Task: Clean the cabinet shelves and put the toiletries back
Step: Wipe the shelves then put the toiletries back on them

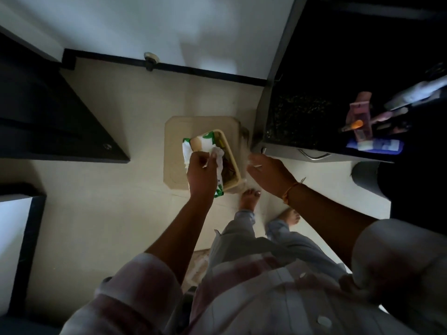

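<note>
Dim room, pale tiled floor (96, 213), white wall (145, 25).

Both arms reach forward and down from the body, forearms bare below rolled-up pale sleeves (135, 281). The left hand (202, 172) is curled, back of the hand up, its thumb and fingertips pinched together on a crumpled white wipe (217, 154) that bunches out just beyond the pinch. The right hand (269, 174) is held apart from it at about the same height, knuckles up, fingers loosely bent and spread with nothing clearly in them; their tips are blurred. An orange thread band (289, 193) circles the right wrist. Below the hands, two bare feet (250, 198) show past light trouser legs (244, 235).
</note>
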`<action>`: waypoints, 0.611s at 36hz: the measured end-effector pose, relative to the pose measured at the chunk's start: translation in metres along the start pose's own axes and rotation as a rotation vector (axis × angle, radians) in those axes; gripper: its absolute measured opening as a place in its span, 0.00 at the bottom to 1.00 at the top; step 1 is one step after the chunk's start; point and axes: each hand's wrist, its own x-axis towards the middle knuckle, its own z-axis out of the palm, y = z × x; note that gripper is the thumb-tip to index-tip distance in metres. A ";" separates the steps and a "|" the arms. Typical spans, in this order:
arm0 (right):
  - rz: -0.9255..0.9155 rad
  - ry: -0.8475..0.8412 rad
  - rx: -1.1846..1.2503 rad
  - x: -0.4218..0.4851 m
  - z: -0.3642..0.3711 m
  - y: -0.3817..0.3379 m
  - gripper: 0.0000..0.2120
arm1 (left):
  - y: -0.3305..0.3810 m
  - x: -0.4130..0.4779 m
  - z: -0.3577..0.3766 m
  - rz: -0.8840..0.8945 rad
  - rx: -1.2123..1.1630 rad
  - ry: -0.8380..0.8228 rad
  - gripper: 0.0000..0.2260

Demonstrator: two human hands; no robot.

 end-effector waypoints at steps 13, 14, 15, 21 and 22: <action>0.084 0.419 0.442 -0.014 -0.049 0.024 0.15 | 0.068 -0.025 0.086 -0.031 -0.254 -0.504 0.05; 0.070 0.464 0.400 -0.015 -0.056 0.027 0.17 | 0.073 -0.027 0.094 -0.028 -0.256 -0.535 0.04; 0.039 0.496 0.344 -0.016 -0.061 0.031 0.17 | 0.079 -0.028 0.101 -0.022 -0.234 -0.551 0.03; -0.158 0.594 -0.210 -0.006 -0.080 0.047 0.16 | 0.107 -0.024 0.139 -0.102 -0.241 -0.603 0.02; -0.176 0.586 -0.273 -0.004 -0.085 0.045 0.15 | 0.110 -0.021 0.144 -0.114 -0.235 -0.597 0.03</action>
